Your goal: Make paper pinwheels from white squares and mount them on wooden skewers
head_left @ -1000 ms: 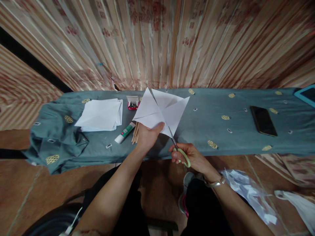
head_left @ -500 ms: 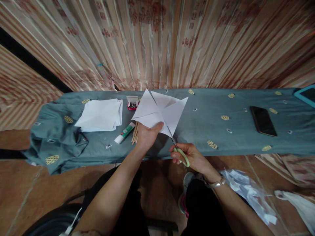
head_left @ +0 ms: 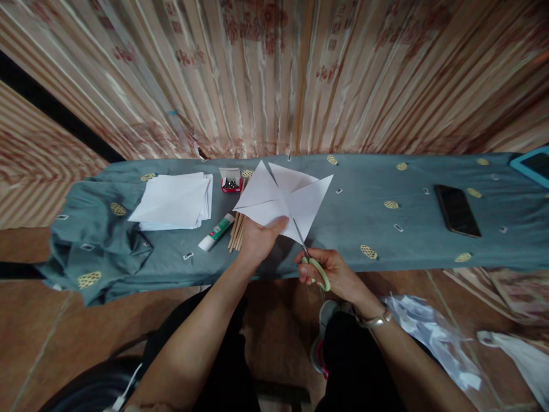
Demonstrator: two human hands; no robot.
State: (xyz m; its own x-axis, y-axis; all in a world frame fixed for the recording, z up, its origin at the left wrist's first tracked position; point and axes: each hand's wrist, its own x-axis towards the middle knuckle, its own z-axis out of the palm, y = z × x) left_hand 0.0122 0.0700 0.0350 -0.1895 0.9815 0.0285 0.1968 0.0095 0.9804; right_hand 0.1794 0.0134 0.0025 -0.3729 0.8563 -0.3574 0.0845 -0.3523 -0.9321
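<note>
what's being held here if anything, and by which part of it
Left grip: the cut white paper, by its near edge, thumb on top. Right grip: the scissors, by their green handles.

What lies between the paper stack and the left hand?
The head view shows a glue stick, then wooden sticks beside the left hand. The small red box sits farther back.

Saw white paper (head_left: 286,201), roughly square, slit inward from several corners, held mid-frame; just below, saw green-handled scissors (head_left: 305,249), slanting up-left, with blades at the paper's lower corner.
</note>
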